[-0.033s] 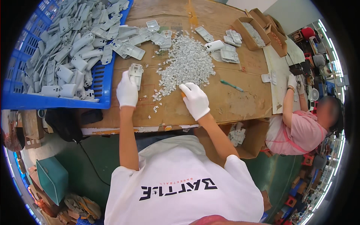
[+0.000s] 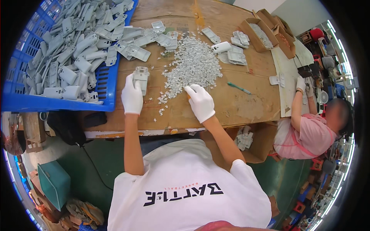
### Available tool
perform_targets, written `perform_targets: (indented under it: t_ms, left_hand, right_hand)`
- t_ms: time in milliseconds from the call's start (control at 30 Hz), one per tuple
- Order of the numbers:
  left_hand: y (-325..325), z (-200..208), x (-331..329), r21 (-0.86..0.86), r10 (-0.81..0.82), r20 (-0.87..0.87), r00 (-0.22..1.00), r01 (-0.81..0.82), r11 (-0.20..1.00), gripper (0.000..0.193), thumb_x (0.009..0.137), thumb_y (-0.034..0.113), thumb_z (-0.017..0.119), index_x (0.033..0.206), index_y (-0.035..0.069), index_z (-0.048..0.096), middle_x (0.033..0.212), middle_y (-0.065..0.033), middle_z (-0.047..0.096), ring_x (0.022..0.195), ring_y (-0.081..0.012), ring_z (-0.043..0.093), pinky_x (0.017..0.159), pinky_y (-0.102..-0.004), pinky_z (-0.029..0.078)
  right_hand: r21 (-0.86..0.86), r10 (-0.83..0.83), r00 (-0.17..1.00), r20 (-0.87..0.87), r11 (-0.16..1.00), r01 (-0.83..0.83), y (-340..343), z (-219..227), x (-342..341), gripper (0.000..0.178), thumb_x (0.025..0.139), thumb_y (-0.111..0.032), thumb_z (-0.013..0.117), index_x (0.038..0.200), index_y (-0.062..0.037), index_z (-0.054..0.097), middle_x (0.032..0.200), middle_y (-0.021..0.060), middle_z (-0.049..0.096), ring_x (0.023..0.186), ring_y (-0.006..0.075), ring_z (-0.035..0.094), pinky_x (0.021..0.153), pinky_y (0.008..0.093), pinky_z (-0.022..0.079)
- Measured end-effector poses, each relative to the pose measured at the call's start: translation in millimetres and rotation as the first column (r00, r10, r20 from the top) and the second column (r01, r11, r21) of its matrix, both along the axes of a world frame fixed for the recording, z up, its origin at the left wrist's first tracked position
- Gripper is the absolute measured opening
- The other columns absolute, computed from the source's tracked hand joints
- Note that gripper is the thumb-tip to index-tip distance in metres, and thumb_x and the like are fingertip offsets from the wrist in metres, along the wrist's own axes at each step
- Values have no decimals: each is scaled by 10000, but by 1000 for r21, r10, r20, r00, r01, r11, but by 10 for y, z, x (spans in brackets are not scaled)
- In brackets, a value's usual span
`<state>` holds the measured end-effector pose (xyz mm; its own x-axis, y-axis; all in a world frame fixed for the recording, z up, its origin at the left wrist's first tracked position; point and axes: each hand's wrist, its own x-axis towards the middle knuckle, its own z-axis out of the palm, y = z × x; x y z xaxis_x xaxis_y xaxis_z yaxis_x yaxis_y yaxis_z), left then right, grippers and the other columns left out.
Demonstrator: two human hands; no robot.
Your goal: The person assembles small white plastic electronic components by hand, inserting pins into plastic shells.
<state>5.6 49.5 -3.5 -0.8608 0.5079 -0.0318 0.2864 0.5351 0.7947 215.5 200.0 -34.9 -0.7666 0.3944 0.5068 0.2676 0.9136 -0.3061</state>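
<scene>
My left hand [image 2: 132, 95], in a white glove, grips a pale grey plastic housing [image 2: 141, 80], long and hollow, its inner side facing up. In my right hand [image 2: 201, 103], also gloved, the fingers close round a small orange thing [image 2: 189, 96]; most of it is covered by the glove, so its kind is unclear. That hand rests at the near edge of a heap of tiny clear or whitish pieces [image 2: 192, 65] spread on the cardboard-covered table [image 2: 235, 104]. More loose housings [image 2: 138, 53] lie beyond my left hand.
A blue crate [image 2: 110, 90] full of grey housings stands at the left. Farther right lie a green pen-like tool [image 2: 239, 88], stacked housings [image 2: 236, 57] and cardboard boxes of small parts [image 2: 261, 35]. A co-worker in pink [image 2: 306, 133] works at the right. Below the table edge sits an open carton [image 2: 262, 142].
The housing in my left hand has turned slightly and come a little nearer to me. My right hand keeps its place by the heap. The whole view has shifted very slightly.
</scene>
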Motion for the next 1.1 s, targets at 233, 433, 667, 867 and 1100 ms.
perform_targets:
  t_ms: [233,433,667,867,1100]
  left_hand:
    - [-352,179,555,493,-196,55,979,144,858,768,761,-151,470,1500,52,420,1463,-115,518,1309,-212,528,1100,-322,390]
    - [-481,123,890,280,-255,156,954,205,938,565,798,-51,552,1351,66,555,1261,-158,658,1204,-283,626,1024,-339,468]
    - [-470,57,1060,300,-265,118,957,220,928,550,811,-52,565,1352,44,557,1271,-172,653,1205,-293,625,1025,-352,472]
    - [-299,44,1182,234,-272,54,961,252,939,546,826,-6,587,1369,41,551,1285,-205,632,1180,-334,627,979,-376,500]
    - [-257,-25,1211,241,-225,39,974,209,948,496,788,-17,604,1281,42,597,1242,-165,652,1152,-327,626,983,-376,502]
  right_hand:
    - [196,44,985,168,978,-77,166,-33,-104,125,783,-65,626,904,-91,638,950,60,597,884,242,636,750,352,543]
    - [231,138,869,476,933,-275,294,268,-144,60,826,-127,608,783,-104,644,862,81,591,871,246,636,745,382,537]
    - [147,185,904,384,955,-258,92,55,60,44,841,-117,594,802,-103,610,875,88,583,869,260,643,735,364,552]
    - [-58,145,914,379,989,-133,69,151,237,40,853,-104,593,889,-110,609,875,110,615,836,316,665,714,419,565]
    - [-199,130,937,324,978,-67,68,160,154,125,812,-72,656,919,-109,603,913,117,615,875,337,651,730,451,542]
